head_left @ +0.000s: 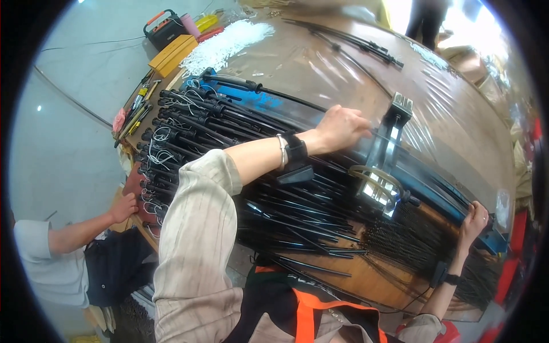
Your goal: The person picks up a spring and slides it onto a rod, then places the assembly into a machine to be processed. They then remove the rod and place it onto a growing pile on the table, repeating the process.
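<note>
A long black rod [291, 102] with a thicker black fitting at its left end lies along a blue bench fixture [452, 200]. My left hand [343, 128] is closed around the rod near the middle of the fixture. Just right of that hand stands a metal clamp device [380, 154] with a hose looped at its front. At the fixture's far right end my right hand [473, 223] has its fingers curled together; what they grip is hidden. Below my left forearm lie many black tubes [309, 214], and thin dark spiral rods [400, 234] fill the near right.
Black rod assemblies with white cords [166, 151] are piled at left, beside another person's hand [123, 208]. Behind are a yellow box [171, 55], a heap of white pieces [229, 44] and hand tools [137, 111]. More black rods [360, 43] lie on the far plastic-covered table.
</note>
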Available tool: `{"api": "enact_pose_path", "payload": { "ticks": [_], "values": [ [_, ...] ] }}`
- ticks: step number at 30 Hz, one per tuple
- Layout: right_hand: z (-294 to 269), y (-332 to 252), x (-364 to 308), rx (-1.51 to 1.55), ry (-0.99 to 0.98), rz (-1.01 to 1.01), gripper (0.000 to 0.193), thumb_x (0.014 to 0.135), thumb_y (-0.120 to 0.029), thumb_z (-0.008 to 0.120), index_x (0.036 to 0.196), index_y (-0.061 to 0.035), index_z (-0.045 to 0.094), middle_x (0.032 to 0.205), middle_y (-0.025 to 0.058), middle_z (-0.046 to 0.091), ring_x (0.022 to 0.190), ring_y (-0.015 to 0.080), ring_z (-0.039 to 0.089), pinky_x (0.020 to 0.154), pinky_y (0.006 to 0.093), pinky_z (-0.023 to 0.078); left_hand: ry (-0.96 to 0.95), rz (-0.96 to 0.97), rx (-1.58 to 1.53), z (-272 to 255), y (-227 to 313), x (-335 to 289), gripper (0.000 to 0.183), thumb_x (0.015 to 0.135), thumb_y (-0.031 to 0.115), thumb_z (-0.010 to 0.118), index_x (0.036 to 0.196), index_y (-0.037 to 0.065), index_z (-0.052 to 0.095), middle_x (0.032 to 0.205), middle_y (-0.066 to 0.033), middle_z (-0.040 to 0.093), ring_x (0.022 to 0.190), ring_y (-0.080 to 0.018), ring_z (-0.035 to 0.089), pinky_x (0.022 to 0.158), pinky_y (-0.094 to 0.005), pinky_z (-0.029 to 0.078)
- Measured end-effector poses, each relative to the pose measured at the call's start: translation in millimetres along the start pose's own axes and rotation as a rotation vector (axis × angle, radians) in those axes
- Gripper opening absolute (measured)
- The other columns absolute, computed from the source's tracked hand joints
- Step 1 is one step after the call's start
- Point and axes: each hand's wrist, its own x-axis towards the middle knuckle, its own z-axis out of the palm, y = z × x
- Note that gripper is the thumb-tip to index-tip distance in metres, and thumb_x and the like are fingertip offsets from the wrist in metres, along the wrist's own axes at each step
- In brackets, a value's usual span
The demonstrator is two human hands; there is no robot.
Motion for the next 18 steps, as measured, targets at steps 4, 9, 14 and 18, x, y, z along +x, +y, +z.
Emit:
{"api": "enact_pose_path", "payload": {
  "ticks": [4, 9, 14, 18],
  "values": [
    [-14.2, -2.0, -7.6, -0.042, -0.053, 0.059, 0.012, 0.093, -0.010, 0.060, 0.103, -0.0043, 0.063, 0.101, 0.0086, 0.065, 0.102, 0.0270, 0.058, 0.099, 0.0384, 0.038, -0.039, 0.021, -0.046, 0.6, 2.3, 3.3, 0.022, 0.089, 0.031, 0.064, 0.087, 0.010, 0.071, 0.081, -0.0122, 0.066, 0.080, -0.0350, 0.064, 0.070, -0.0432, 0.051],
    [-25.2, -109.2, -0.3, 0.036, 0.019, -0.208, 0.030, 0.088, -0.008, 0.065, 0.118, -0.0058, 0.065, 0.121, 0.0061, 0.067, 0.121, 0.0266, 0.055, 0.106, 0.0414, 0.032, -0.295, 0.028, 0.091, -3.9, -3.5, 5.6, 0.020, 0.093, 0.029, 0.058, 0.095, 0.010, 0.066, 0.082, -0.0159, 0.066, 0.080, -0.0389, 0.064, 0.068, -0.0477, 0.051],
    [-25.9, -134.3, -37.0, 0.184, -0.087, -0.125, 0.022, 0.086, -0.011, 0.068, 0.108, -0.0085, 0.068, 0.099, 0.0044, 0.071, 0.104, 0.0239, 0.061, 0.092, 0.0363, 0.038, -0.283, -0.100, 0.173, 0.5, 8.8, 14.6, 0.019, 0.095, 0.028, 0.055, 0.092, 0.011, 0.064, 0.079, -0.0172, 0.067, 0.078, -0.0399, 0.064, 0.066, -0.0490, 0.051],
    [-29.4, -147.0, -42.2, 0.257, -0.091, -0.073, 0.022, 0.087, -0.013, 0.068, 0.109, -0.0090, 0.068, 0.095, 0.0053, 0.070, 0.098, 0.0238, 0.061, 0.089, 0.0376, 0.038, -0.298, -0.068, 0.189, 4.5, 10.6, 18.9, 0.019, 0.095, 0.028, 0.054, 0.092, 0.011, 0.062, 0.078, -0.0175, 0.065, 0.077, -0.0402, 0.063, 0.065, -0.0493, 0.050]
  ]
}}
